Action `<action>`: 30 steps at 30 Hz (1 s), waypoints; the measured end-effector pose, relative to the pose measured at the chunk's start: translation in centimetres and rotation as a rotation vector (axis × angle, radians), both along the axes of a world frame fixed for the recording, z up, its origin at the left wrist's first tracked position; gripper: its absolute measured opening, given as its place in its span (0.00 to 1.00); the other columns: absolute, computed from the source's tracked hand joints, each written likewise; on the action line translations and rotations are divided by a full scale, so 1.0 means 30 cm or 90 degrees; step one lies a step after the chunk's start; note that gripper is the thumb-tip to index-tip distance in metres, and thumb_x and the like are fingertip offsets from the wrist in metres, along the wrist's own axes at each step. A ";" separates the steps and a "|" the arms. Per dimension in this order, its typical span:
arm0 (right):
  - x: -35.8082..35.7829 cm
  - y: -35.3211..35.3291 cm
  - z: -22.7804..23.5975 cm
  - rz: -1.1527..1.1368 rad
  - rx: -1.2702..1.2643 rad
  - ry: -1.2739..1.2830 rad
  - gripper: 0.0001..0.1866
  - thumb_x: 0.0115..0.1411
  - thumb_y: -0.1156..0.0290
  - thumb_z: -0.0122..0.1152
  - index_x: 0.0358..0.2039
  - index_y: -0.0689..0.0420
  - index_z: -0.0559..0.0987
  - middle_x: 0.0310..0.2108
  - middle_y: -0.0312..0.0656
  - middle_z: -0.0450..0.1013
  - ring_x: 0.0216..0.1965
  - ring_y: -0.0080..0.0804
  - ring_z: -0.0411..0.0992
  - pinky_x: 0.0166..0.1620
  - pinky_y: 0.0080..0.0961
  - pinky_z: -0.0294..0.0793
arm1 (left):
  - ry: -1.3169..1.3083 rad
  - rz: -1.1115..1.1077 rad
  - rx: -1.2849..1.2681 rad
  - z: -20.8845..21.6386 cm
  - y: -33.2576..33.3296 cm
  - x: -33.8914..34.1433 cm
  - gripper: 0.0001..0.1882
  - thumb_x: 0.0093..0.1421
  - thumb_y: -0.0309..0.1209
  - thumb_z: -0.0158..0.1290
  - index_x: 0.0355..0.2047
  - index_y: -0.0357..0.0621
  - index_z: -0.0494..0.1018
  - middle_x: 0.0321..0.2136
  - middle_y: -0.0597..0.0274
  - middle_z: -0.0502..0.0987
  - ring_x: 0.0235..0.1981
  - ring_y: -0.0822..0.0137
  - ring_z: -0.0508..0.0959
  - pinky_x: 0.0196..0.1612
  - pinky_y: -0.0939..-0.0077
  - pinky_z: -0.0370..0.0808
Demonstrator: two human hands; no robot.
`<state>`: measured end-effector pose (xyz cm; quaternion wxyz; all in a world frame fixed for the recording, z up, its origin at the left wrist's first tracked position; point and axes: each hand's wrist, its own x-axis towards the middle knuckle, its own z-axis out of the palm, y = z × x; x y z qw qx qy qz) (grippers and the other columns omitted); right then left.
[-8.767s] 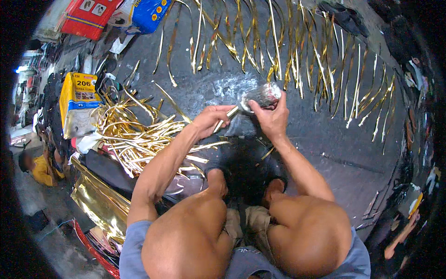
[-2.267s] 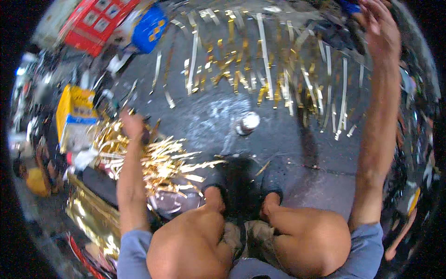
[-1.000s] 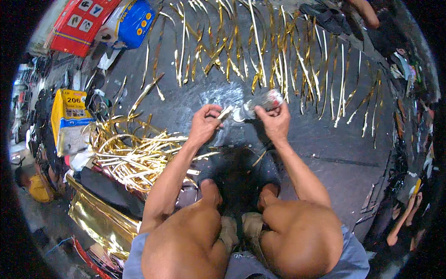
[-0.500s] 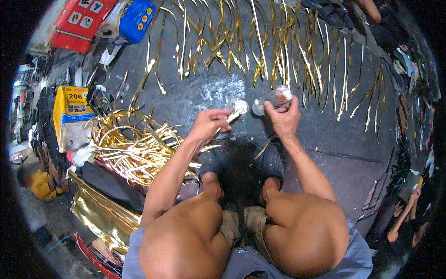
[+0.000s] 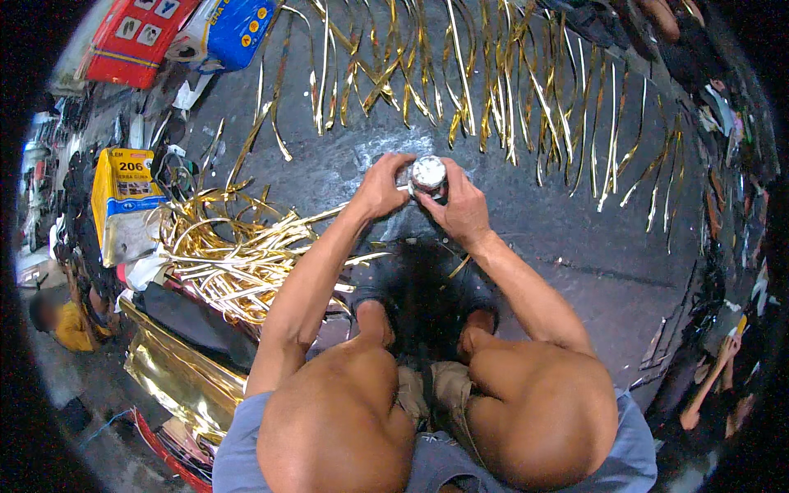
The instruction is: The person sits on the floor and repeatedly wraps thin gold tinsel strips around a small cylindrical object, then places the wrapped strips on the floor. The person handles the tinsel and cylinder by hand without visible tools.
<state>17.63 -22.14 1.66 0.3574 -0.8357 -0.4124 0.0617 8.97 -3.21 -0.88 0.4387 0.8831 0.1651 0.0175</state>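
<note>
Both hands meet in front of my feet around a small can (image 5: 428, 173), its round, whitish, smeared end facing up. My right hand (image 5: 461, 204) wraps the can's right and near side, with the thumb across its front. On the can's left side, my left hand (image 5: 383, 187) has its fingers bent in against the rim; the fingertips are partly hidden. A gold strip (image 5: 323, 213) runs from the pile (image 5: 238, 263) of shiny gold strips toward my left wrist. White smears (image 5: 398, 146) mark the dark work surface just beyond the hands.
Many gold strips (image 5: 460, 74) lie side by side across the far surface. A yellow-and-blue box (image 5: 127, 197) stands left, red (image 5: 140, 41) and blue (image 5: 238, 33) packages far left. A gold sheet (image 5: 177, 366) lies near left. Other people show at the left and right edges.
The hands have come together. The right hand has brought the can left and upright; the left hand, which held a small whitish round piece beside a gold strip, is now at the can.
</note>
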 end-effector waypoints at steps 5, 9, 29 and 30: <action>-0.001 -0.018 0.000 -0.009 -0.023 0.075 0.32 0.56 0.61 0.73 0.57 0.61 0.71 0.39 0.52 0.78 0.37 0.49 0.80 0.39 0.41 0.82 | -0.169 -0.005 -0.144 0.091 -0.098 -0.036 0.35 0.49 0.24 0.66 0.60 0.43 0.71 0.51 0.54 0.76 0.52 0.54 0.80 0.59 0.60 0.77; 0.046 -0.043 -0.074 -0.126 -0.039 0.255 0.27 0.55 0.66 0.72 0.53 0.60 0.73 0.35 0.49 0.79 0.36 0.42 0.80 0.39 0.37 0.81 | -0.110 0.027 -0.124 0.061 -0.086 -0.031 0.33 0.51 0.27 0.71 0.57 0.41 0.71 0.47 0.53 0.83 0.50 0.58 0.83 0.55 0.66 0.78; 0.253 -0.316 0.644 -0.106 0.413 0.465 0.14 0.58 0.78 0.67 0.44 0.58 0.77 0.36 0.47 0.80 0.35 0.38 0.78 0.40 0.33 0.79 | -0.143 0.029 -0.034 0.110 -0.100 -0.025 0.24 0.53 0.28 0.67 0.50 0.39 0.73 0.42 0.46 0.81 0.46 0.44 0.81 0.49 0.59 0.78; 0.271 -0.353 0.716 -0.067 0.397 0.414 0.14 0.61 0.71 0.66 0.46 0.61 0.82 0.42 0.53 0.81 0.41 0.52 0.79 0.49 0.43 0.80 | -0.158 0.036 -0.013 0.111 -0.101 -0.031 0.25 0.53 0.28 0.67 0.50 0.39 0.73 0.42 0.46 0.80 0.46 0.44 0.81 0.49 0.59 0.78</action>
